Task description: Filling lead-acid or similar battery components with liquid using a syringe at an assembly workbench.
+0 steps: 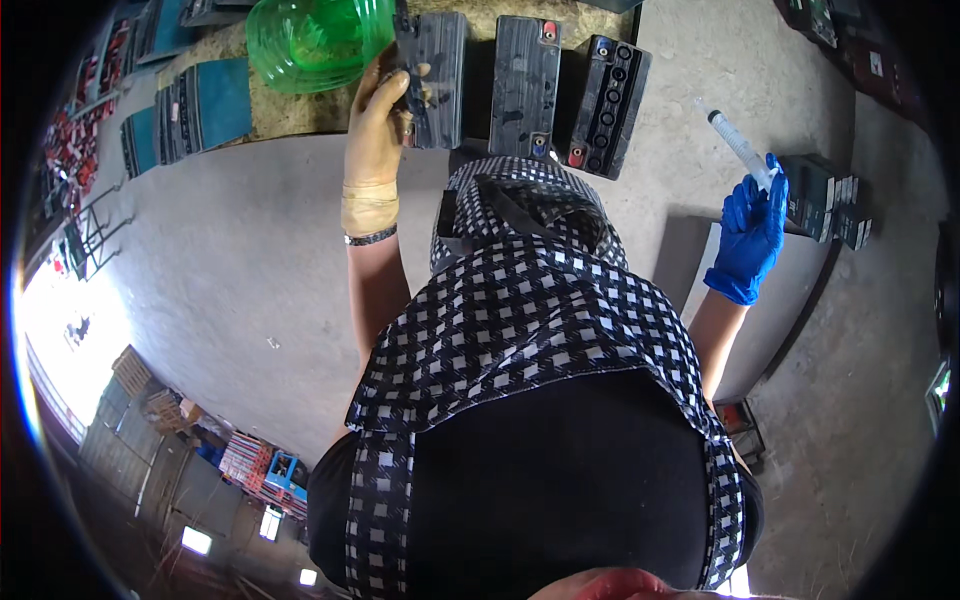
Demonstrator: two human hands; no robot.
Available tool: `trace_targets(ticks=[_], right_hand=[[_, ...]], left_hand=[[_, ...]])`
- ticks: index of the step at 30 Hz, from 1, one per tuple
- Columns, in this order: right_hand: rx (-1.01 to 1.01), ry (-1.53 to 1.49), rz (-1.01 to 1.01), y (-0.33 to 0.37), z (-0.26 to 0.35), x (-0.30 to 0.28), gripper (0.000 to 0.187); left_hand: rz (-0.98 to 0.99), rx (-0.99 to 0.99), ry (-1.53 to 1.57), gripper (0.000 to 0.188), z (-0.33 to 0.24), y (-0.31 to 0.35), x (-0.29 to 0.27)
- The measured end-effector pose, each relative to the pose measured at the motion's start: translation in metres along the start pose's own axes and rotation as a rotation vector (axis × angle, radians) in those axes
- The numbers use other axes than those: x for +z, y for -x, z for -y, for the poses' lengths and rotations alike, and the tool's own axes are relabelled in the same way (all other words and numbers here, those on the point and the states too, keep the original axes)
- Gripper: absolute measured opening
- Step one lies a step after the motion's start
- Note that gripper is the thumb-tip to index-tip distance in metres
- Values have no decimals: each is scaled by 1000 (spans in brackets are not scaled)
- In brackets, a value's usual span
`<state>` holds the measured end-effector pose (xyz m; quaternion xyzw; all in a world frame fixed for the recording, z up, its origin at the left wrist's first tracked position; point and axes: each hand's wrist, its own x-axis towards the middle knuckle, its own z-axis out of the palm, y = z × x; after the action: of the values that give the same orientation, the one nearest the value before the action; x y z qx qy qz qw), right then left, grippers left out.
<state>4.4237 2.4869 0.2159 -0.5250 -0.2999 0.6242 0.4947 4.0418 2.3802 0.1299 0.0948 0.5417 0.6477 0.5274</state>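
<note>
My left hand (372,150), in a cream-coloured rubber glove, grips the near left side of a black battery (440,85), with its thumb on the casing. A second battery (522,90), wet on top and with red and blue terminals, stands just right of it. Further right sits a tilted third battery (608,105), with a row of round filler holes along its top. My right hand (748,235), in a blue glove, is closed around a clear plastic syringe (738,142). The syringe points up and left, apart from the batteries.
A translucent green tub (320,45) stands left of the batteries on a stained bench (285,118). Blue-grey panels or cases (205,105) lie at the far left. Dark boxes (812,195) are stacked beyond my right hand. A checkered apron (520,290) covers my front.
</note>
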Motion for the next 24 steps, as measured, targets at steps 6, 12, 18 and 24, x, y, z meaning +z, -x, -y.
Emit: trace_targets(ticks=[6,12,18,24], right_hand=[[28,-35,-18,-6,-4,-14,41],[42,-88,-57,-8,-7,-31,41],[33,-145,-94,-1,-8,-47,43],[148,-143,-312,15,-20,-61,38]], left_hand=[[-69,1,-22,52,-10,4,3],[-12,71,-346,55,-3,18,53],[227,392,-1314,67,51,46,133],[217,513,-1467,65,78,32,151]])
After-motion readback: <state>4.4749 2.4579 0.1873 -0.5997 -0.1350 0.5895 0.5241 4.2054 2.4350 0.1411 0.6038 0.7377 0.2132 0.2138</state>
